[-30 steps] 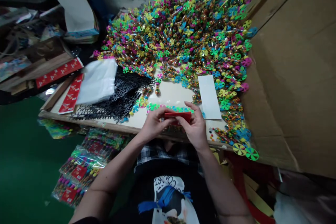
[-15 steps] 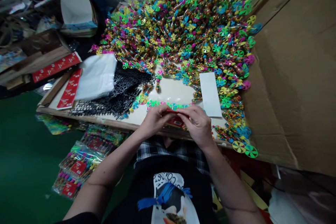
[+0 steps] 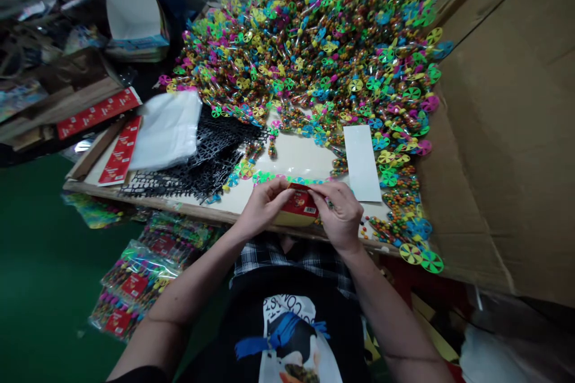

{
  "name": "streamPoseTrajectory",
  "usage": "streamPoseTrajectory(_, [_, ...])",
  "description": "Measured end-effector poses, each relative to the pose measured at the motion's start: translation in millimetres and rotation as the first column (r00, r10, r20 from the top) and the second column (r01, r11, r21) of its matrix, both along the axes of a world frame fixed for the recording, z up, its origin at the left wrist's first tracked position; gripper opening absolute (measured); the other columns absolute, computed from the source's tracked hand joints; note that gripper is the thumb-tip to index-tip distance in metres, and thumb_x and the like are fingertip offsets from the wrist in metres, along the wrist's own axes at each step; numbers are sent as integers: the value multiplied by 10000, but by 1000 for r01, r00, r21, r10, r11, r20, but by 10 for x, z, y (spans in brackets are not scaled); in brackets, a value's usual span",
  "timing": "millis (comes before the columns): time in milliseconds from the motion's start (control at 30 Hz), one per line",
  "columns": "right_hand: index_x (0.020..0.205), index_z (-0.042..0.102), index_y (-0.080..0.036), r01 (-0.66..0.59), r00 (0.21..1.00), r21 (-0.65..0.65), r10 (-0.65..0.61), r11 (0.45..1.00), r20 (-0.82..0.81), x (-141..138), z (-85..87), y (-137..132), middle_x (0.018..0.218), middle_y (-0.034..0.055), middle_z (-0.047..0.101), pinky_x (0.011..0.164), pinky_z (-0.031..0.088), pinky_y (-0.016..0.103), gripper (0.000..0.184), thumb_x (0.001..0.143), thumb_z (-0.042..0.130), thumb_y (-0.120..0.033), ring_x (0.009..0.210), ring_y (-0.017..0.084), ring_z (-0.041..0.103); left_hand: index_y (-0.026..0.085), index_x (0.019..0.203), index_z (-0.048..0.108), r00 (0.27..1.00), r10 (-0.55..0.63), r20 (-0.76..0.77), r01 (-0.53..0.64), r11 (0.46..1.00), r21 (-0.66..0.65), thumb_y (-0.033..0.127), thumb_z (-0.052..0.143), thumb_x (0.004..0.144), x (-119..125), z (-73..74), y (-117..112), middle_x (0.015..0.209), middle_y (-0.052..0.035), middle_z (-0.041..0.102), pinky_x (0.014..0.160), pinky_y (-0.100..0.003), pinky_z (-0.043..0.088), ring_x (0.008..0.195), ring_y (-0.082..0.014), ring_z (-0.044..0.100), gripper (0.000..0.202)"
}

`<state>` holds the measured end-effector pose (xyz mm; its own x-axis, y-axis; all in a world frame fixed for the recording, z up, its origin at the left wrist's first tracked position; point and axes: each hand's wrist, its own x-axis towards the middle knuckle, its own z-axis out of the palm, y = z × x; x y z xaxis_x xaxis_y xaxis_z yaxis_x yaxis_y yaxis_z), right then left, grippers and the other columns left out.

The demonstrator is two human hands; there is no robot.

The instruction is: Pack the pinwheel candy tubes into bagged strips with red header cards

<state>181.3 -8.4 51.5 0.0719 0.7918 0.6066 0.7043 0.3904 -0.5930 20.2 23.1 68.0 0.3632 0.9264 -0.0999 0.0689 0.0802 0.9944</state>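
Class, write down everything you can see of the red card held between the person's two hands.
The red card is a small, flat, rectangular piece that looks like printed paper or thin card. It has pale printing and a white barcode label near its lower right corner. It is held tilted above the table's near edge, pinched by the fingers of the left hand and right hand. Below it lies a pale yellowish area that is hard to make out.

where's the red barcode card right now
In the head view, the red barcode card sits between the left hand and right hand, held over the near edge of the board, below a row of pinwheels.
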Motion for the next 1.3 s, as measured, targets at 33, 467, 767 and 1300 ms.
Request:
streamPoseTrajectory(33, [916, 700, -244, -6, 1000, -15, 6, 1000, 6, -11, 6, 5, 813, 34, 675, 739, 521, 312, 132, 874, 576, -233, 779, 162, 626, 159, 727, 582, 1000, 18, -19, -18, 1000, 2, 528, 598, 757, 3, -11, -4, 645, 2, 594, 595, -224, 455, 609, -111, 539, 371])
streamPoseTrajectory(467, [1004, 681, -252, -26, 964, 205, -29, 978, 264, -42, -90, -38, 877, 28, 708, 828, 446, 335, 230, 845, 589, -112, 855, 165, 641, 159, 657, 530, 999, -5, -44, 5, 1000, 3, 528, 528, 804, 46, 2, -29, 578, 27, 440, 540, -217, 360, 570, -96, 401, 398])
streamPoseTrajectory(767, [995, 675, -223, -6, 981, 128, -19, 992, 195, -84, -51, -19, 877, 46, 706, 778, 453, 314, 149, 868, 597, -222, 825, 162, 632, 171, 649, 536, 997, 16, -80, -12, 999, 44, 536, 526, 809, 77, -45, -78, 617, 5, 503, 609, -238, 411, 646, -130, 474, 399])
streamPoseTrajectory(1300, [1005, 649, -206, -52, 950, 307, -49, 950, 310, -61, -167, -72, 850, 33, 708, 916, 387, 352, 169, 862, 578, -150, 868, 163, 640, 153, 625, 473, 995, 16, 99, 4, 980, -200, 545, 597, 735, 98, -11, -117, 567, 51, 376, 514, -201, 285, 536, -69, 335, 426])
